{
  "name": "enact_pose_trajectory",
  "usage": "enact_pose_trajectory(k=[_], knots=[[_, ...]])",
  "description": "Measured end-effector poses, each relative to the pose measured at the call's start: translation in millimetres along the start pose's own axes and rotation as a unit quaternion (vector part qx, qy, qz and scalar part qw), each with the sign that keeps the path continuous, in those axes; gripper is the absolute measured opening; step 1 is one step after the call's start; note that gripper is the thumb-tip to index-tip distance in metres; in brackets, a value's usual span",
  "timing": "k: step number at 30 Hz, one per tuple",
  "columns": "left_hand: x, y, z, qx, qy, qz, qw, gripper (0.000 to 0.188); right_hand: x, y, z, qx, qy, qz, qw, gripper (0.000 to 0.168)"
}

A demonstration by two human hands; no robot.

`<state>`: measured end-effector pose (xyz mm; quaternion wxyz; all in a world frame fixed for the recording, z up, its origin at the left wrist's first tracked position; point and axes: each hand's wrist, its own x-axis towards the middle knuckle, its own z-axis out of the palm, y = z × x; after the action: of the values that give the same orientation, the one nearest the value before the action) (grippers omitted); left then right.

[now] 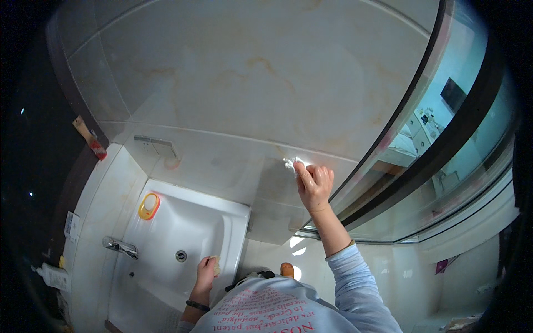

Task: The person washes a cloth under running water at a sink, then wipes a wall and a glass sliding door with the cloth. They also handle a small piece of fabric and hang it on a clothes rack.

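My right hand (315,185) is raised against the tiled wall (233,158), its fingers bent and pressed to a white, shiny patch (292,162) near the edge of the glass partition. Whether that patch is foam, a crumpled wipe or glare, I cannot tell. Low over the right side of the white washbasin (195,224), my left hand (205,272) is closed around a small pale yellow piece, perhaps a sponge or cloth (217,266). The basin's drain (180,256) lies a little to the left of that hand.
A chrome faucet (120,247) and a yellow-orange soap dish (149,206) are on the basin. On the left ledge are a wooden-handled brush (90,138) with red bristles and a white bottle (54,277). Curved, dark-framed glass (399,187) stands at the right. A wall socket (156,146) is above the basin.
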<state>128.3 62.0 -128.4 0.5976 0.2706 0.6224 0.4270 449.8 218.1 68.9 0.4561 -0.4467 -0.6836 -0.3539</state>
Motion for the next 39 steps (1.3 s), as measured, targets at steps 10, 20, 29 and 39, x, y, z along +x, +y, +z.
enact_pose_trajectory(k=[10, 20, 29, 39], knots=[[-7, 2, 6, 0.007, 0.015, -0.006, 1.0, 0.021, -69, -8, 19, 0.015, -0.078, 0.029, 0.996, 0.021], [-8, -2, -6, -0.023, 0.025, 0.019, 0.999, 0.027, -39, -7, -17, 0.098, -0.085, 0.108, 0.986, 0.036], [19, 72, -16, 0.025, 0.106, 0.051, 0.993, 0.022, 26, 29, -33, -0.016, 0.099, 0.094, 0.99, 0.033], [10, 140, 42, -0.282, -0.107, 0.05, 0.952, 0.024, -86, -8, -11, 0.04, -0.202, 0.17, 0.964, 0.029]])
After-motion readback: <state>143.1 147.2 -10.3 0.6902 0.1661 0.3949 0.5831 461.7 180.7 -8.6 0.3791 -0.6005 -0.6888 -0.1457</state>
